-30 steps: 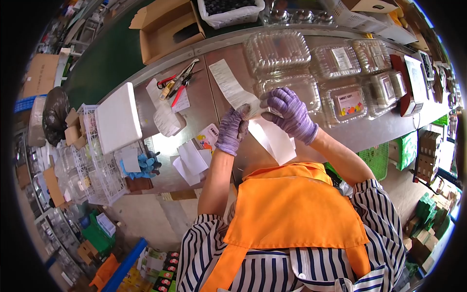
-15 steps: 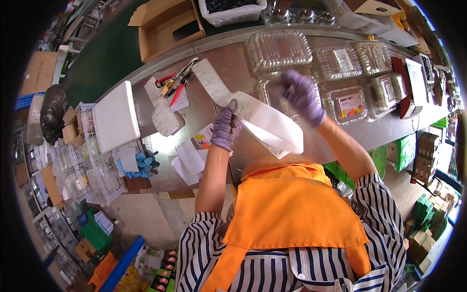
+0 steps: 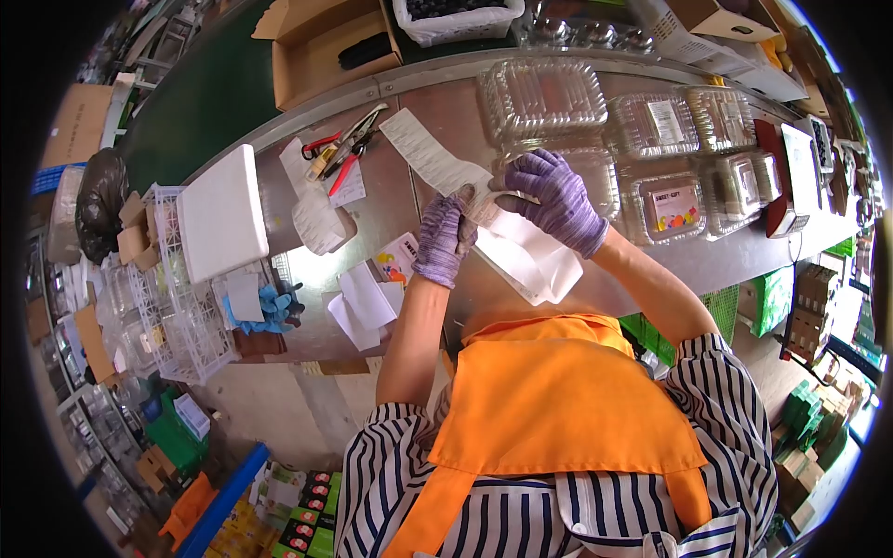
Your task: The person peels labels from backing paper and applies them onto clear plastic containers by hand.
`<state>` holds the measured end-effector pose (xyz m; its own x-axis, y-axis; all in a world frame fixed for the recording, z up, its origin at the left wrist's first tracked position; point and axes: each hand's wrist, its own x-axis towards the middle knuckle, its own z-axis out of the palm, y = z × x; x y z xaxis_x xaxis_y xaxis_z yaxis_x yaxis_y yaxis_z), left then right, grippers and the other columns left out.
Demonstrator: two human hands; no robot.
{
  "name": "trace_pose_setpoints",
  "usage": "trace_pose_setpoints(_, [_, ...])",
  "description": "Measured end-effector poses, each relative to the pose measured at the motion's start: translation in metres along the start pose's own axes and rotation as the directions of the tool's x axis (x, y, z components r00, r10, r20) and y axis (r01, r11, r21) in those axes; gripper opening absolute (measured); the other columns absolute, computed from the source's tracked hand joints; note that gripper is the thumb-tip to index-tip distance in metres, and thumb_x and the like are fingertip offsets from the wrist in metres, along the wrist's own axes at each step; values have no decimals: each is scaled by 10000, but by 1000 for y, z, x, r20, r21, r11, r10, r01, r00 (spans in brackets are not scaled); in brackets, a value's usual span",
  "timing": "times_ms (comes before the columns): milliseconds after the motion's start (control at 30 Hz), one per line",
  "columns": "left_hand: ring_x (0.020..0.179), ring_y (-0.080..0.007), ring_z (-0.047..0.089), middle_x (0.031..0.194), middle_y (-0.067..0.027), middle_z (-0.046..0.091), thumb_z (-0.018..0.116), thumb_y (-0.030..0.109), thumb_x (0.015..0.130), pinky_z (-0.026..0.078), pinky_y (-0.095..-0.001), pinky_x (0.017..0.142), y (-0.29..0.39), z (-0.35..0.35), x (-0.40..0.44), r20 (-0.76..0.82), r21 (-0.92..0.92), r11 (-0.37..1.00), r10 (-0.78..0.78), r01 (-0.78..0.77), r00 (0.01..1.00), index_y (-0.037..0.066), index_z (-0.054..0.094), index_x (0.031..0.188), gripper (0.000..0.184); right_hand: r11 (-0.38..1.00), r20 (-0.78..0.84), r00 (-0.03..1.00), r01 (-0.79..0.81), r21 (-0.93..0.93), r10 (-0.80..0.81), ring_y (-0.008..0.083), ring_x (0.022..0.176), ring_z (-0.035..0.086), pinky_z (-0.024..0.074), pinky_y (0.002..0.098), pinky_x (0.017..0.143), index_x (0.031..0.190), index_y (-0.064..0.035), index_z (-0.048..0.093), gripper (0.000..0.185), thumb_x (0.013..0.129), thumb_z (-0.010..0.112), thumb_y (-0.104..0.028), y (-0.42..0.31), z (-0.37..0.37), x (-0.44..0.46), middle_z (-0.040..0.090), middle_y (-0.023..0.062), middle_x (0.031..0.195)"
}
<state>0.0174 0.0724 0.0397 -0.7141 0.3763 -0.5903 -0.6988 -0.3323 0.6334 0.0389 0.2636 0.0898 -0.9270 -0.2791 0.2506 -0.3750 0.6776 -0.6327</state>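
A long printed paper strip (image 3: 423, 153) runs from the steel tabletop up through both hands, and its white loop (image 3: 553, 270) curls towards my apron. My left hand (image 3: 445, 240), in a purple knitted glove, is closed on the strip with the thumb on top. Just to its right, my right hand (image 3: 555, 203), gloved the same way, has its thumb and bent fingers closed on the strip. Some of the fingertips are hidden. Behind my right hand lies a clear plastic clamshell box (image 3: 600, 186), partly covered by it.
More clamshells (image 3: 549, 98) stand to the right, one with a colourful label card (image 3: 676, 206). Red-handled pliers (image 3: 344, 172) and another printed strip (image 3: 318, 223) lie left. A white foam lid (image 3: 223, 214), blue gloves (image 3: 263, 309) and a cardboard box (image 3: 326, 70) are farther out.
My right hand has come left and down from above the clamshells to the strip beside my left hand. Its fingers have closed on the strip. My left hand keeps its hold.
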Motion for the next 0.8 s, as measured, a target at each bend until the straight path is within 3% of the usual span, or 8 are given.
trace_pose_setpoints(133, [293, -70, 346, 462, 22, 435, 593, 291, 883, 243, -197, 252, 6, 1, 6, -148, 18, 981, -190, 194, 971, 120, 542, 837, 185, 979, -81, 987, 152, 134, -142, 206, 873, 583, 465, 349, 798, 941, -118, 675, 165, 778, 654, -139, 9, -10, 2, 629, 18, 953])
trace_pose_setpoints(200, [290, -82, 344, 474, 0, 459, 583, 356, 885, 266, -205, 245, -14, -28, 29, -17, -227, 957, -187, 178, 982, 103, 573, 855, 255, 840, -128, 944, -203, 503, 304, 147, 926, 602, 521, 292, 800, 1003, -70, 647, 164, 843, 611, -74, 42, -13, -1, 656, 51, 962])
trace_pose_setpoints(233, [290, -84, 346, 482, -3, 466, 579, 380, 884, 271, -203, 245, -15, -36, 32, 33, -286, 932, -222, 222, 974, 99, 578, 857, 282, 575, -131, 854, -217, 789, 503, 156, 896, 627, 519, 285, 819, 1022, -54, 633, 168, 858, 610, -87, 39, -29, 15, 677, 66, 920])
trace_pose_setpoints(267, [290, -86, 347, 490, -6, 473, 575, 404, 883, 276, -201, 246, -15, -39, 34, 85, -341, 902, -252, 266, 964, 95, 584, 859, 309, 765, -191, 840, -338, 548, 507, 143, 852, 639, 514, 273, 817, 1013, -56, 638, 172, 855, 632, -123, 58, -42, 20, 685, 59, 901])
trace_pose_setpoints(433, [326, -97, 417, 483, 5, 464, 631, 594, 766, 319, -203, 289, -32, -36, 32, 105, -159, 971, -166, 181, 981, 111, 539, 884, 505, 735, -133, 724, -661, 148, 677, 177, 877, 637, 480, 315, 770, 1036, -103, 639, 468, 706, 761, -412, 146, -49, 39, 685, 57, 928])
trace_pose_setpoints(500, [342, -87, 427, 492, 10, 469, 634, 551, 788, 326, -205, 303, -39, -29, 24, 55, 157, 984, -98, 88, 994, 97, 547, 870, 469, 685, -103, 691, -722, -92, 715, 206, 933, 625, 460, 360, 825, 1059, -114, 627, 541, 687, 748, -487, 143, -51, 49, 679, 61, 948])
trace_pose_setpoints(567, [352, -65, 405, 499, 25, 465, 659, 438, 812, 316, -213, 324, -29, -7, 11, 72, 403, 915, -34, 2, 997, 89, 562, 818, 362, 643, -88, 691, -705, -298, 717, 236, 985, 602, 427, 407, 874, 1115, -129, 592, 596, 684, 731, -518, 137, -48, 53, 655, 61, 1015])
trace_pose_setpoints(800, [318, -66, 325, 470, 43, 420, 692, 349, 806, 260, -228, 309, -41, 7, 21, -95, 339, 937, -61, 89, 994, 139, 495, 702, 307, 677, -394, 845, -529, -513, 361, 267, 989, 582, 431, 440, 875, 1204, -163, 504, 585, 718, 728, -400, 120, -29, 35, 568, 55, 1161])
